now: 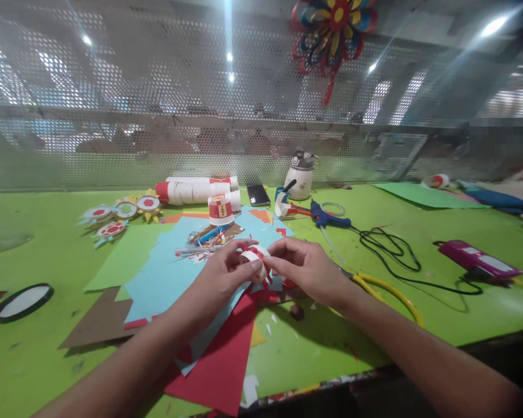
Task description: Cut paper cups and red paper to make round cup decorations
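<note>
Between both hands is a small white paper cup piece (258, 268) with red paper strips on it, held above the coloured sheets. My left hand (233, 268) grips its left side, thumb across the front. My right hand (304, 268) pinches a red strip at its right side with thumb and fingers. Below lie a light blue paper sheet (157, 290) and a red paper sheet (222, 360). Yellow-handled scissors (390, 287) rest beside my right wrist, their blades partly hidden. A red and white paper cup (221, 210) stands behind the hands, near paper scraps (196, 252).
A blue glue gun (326, 216) and its black cable (387, 249) lie to the right, before a purple power strip (479, 259). Paper turtles (111, 230) and a black-rimmed mirror (26, 302) are at left. White paper tubes (196, 191), a phone (258, 195) and a bottle (300, 179) line the back.
</note>
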Tool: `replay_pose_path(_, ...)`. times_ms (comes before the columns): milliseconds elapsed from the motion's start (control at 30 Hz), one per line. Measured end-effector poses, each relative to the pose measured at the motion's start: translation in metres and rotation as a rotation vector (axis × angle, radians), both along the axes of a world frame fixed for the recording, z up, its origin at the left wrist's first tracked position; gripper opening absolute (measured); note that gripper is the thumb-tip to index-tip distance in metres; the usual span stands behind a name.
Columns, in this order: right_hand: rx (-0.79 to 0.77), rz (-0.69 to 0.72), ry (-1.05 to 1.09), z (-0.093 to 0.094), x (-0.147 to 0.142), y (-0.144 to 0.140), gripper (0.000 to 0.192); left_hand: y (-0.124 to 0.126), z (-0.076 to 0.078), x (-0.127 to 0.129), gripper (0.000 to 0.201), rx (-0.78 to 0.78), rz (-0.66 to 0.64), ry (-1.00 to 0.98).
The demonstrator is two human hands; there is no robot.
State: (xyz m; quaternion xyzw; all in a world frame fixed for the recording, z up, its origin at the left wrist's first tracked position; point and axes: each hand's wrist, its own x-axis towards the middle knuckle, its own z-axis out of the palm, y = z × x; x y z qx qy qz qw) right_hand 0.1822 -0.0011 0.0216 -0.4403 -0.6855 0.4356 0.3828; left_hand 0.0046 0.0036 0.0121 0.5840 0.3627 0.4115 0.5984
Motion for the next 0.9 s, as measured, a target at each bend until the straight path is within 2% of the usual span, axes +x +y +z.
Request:
replay_pose_path(100, 0.058, -0.009, -0.026, 0.0, -0.001, 0.0, 0.019, -0.002, 0.003, 0.002, 0.037, 0.051, 0.012, 0.054)
replay_pose_path(300, 0.284, -0.099, -0.056, -0.001, -0.001, -0.001, 0.012, -0.004, 0.004, 0.006, 0.038, 0.111, 0.006, 0.117)
replay_pose_path(367, 0.337, -0.109, -0.082, -0.001, -0.002, -0.002, 0.006, -0.004, 0.003, 0.007, 0.039, 0.106, 0.013, 0.115)
replay_pose_path(600, 0.575, -0.111, -0.174, -0.002, -0.003, -0.001, 0.005, -0.003, -0.008, 0.008, 0.041, 0.135, 0.006, 0.097)
replay_pose_path(700, 0.613, -0.102, -0.214, -0.003, -0.003, 0.0, 0.008, -0.001, -0.011, 0.007, 0.042, 0.171, 0.023, 0.125)
replay_pose_path(900, 0.579, -0.116, -0.236, -0.006, -0.003, 0.0, 0.007, -0.001, -0.015, 0.005, 0.045, 0.231, 0.043, 0.215)
